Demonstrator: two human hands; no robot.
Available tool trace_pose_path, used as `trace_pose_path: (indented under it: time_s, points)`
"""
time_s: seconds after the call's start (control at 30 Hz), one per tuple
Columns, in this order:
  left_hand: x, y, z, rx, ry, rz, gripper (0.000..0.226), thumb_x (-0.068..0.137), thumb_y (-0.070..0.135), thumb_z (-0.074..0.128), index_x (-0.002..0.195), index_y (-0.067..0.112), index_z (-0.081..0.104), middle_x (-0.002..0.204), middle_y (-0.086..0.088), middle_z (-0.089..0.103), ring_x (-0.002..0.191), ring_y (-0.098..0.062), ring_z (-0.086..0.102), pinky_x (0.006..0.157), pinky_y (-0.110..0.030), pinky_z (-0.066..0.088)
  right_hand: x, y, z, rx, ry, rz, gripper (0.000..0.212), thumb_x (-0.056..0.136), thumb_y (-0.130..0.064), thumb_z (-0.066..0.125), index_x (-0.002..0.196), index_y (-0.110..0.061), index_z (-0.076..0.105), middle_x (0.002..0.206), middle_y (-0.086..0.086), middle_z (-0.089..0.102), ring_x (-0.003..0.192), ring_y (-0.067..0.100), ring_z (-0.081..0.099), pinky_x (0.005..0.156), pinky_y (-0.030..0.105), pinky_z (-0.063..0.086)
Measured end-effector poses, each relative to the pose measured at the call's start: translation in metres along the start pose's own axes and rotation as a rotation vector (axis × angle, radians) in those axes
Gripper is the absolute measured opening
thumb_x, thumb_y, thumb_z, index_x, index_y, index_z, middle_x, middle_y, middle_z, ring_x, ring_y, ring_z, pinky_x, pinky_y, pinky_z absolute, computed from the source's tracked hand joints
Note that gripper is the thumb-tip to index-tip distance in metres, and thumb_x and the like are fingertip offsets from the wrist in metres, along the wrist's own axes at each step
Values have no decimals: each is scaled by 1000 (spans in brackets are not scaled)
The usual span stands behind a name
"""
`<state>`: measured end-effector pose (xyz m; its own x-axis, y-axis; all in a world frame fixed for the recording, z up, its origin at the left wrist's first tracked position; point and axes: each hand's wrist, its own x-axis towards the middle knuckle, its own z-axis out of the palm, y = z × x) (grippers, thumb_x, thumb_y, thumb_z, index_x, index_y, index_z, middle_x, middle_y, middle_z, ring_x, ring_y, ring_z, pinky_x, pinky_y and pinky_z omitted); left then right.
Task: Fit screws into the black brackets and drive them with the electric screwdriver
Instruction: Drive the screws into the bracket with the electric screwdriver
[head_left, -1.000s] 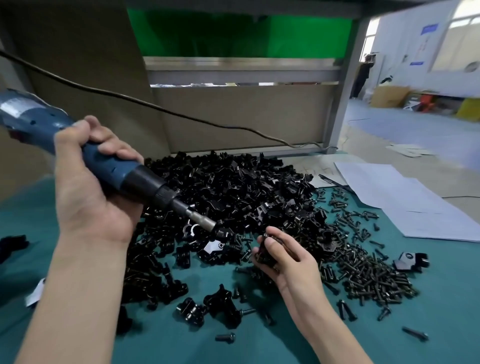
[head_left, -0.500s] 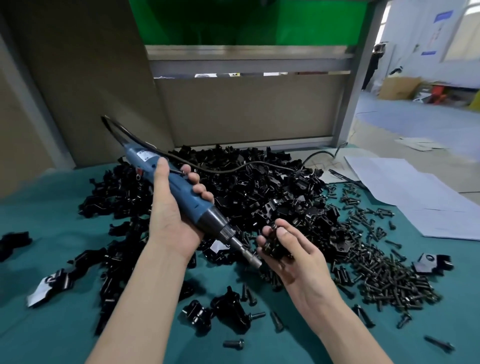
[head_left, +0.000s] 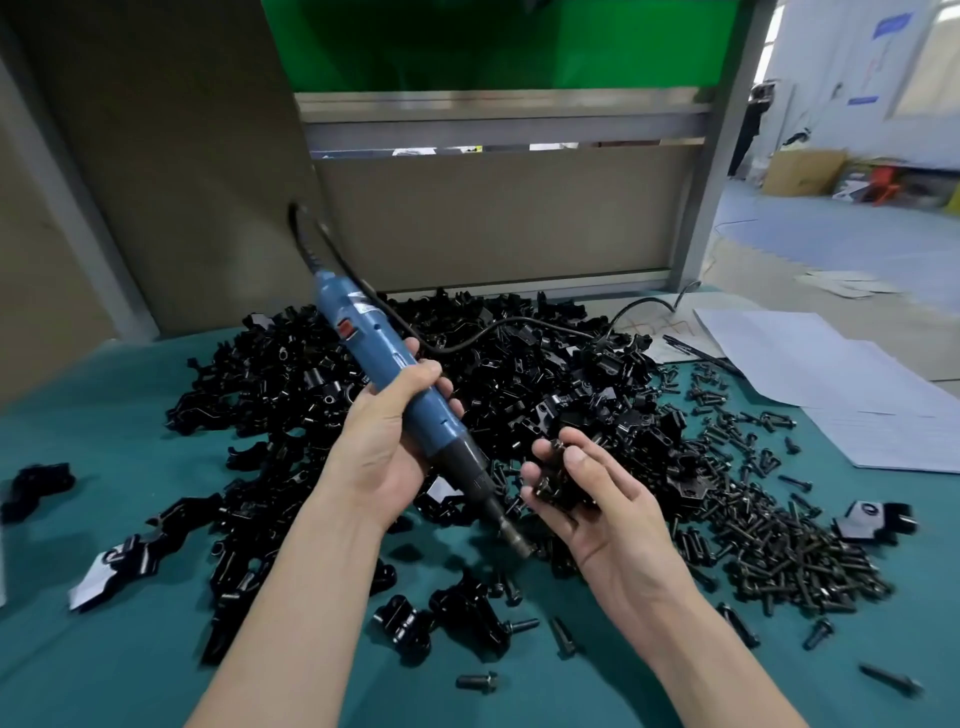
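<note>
Head view: left hand wraps driver, bit angled down, tip just beside right hand. Right hand's fingers curl round one bracket; screw looks seated, not yet driven. One driver. Bracket pile and screw pile on mat: uncountable. Judging by that, bulk of job remains.

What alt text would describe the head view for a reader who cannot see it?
The left hand grips a blue electric screwdriver, its tip near a black bracket held by the right hand, over piles of brackets and screws.

Screwdriver and bracket in hands
</note>
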<state>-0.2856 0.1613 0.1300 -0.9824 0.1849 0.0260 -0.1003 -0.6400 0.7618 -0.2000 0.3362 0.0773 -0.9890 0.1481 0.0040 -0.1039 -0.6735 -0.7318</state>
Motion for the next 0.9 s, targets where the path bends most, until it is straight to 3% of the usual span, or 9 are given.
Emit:
trace_pose_path:
  time_s: [0.13, 0.23, 0.33, 0.43, 0.5, 0.6, 0.7, 0.9]
  points:
    - [-2, -7, 9, 183, -74, -7, 43, 74, 22, 82, 113, 17, 67, 80, 2, 67, 67, -12, 64, 62, -30, 57, 0, -3, -1, 29, -52, 10, 22, 84, -16, 77, 106, -14, 81, 124, 20, 72, 96, 30, 74, 80, 38, 62]
    - [-5, -13, 17, 256, -118, -22, 44, 75, 38, 81, 108, 14, 64, 83, -1, 71, 66, -14, 66, 58, -29, 56, -1, -4, -1, 27, -85, 16, 32, 76, -23, 83, 108, -16, 81, 128, 17, 71, 98, 29, 75, 82, 37, 62]
    - [-8, -15, 20, 295, -164, -41, 49, 79, 40, 77, 116, 13, 59, 102, -12, 77, 79, -22, 74, 63, -31, 60, -1, -3, -1, 32, -87, 24, 36, 74, -24, 85, 108, -16, 81, 127, 16, 72, 98, 28, 75, 82, 37, 62]
    - [-9, -14, 22, 285, -161, -32, 47, 84, 39, 74, 119, 14, 56, 106, -13, 76, 75, -20, 73, 62, -30, 59, 0, -3, -3, 76, -49, 24, 30, 78, -20, 83, 107, -14, 81, 123, 19, 73, 95, 29, 75, 81, 37, 62]
    - [-5, -14, 24, 233, -66, 27, 33, 88, 33, 73, 111, 15, 59, 91, -4, 75, 63, -13, 66, 55, -27, 56, 0, -3, -4, 108, -23, 33, 23, 84, -16, 78, 106, -12, 81, 120, 21, 73, 95, 30, 75, 80, 38, 63]
    - [1, -8, 27, -60, 109, 88, 14, 91, 22, 71, 91, 17, 58, 68, 5, 61, 53, -7, 55, 52, -24, 51, 0, -4, -4, 95, 19, 43, 23, 83, -14, 76, 104, -12, 81, 117, 21, 74, 94, 29, 76, 76, 36, 64]
    - [5, 2, 21, -280, 172, 118, 13, 90, 16, 70, 89, 16, 57, 66, 8, 58, 52, -5, 53, 54, -22, 51, 0, -4, -3, 55, 44, 26, 25, 79, -15, 77, 103, -13, 82, 113, 19, 76, 93, 28, 76, 74, 35, 63]
    - [6, 8, 11, -307, 255, 156, 16, 90, 14, 68, 84, 16, 54, 66, 8, 56, 53, -6, 51, 57, -22, 50, -1, -2, -2, -62, 79, -18, 20, 80, -15, 75, 99, -15, 82, 109, 17, 77, 93, 25, 76, 76, 35, 63]
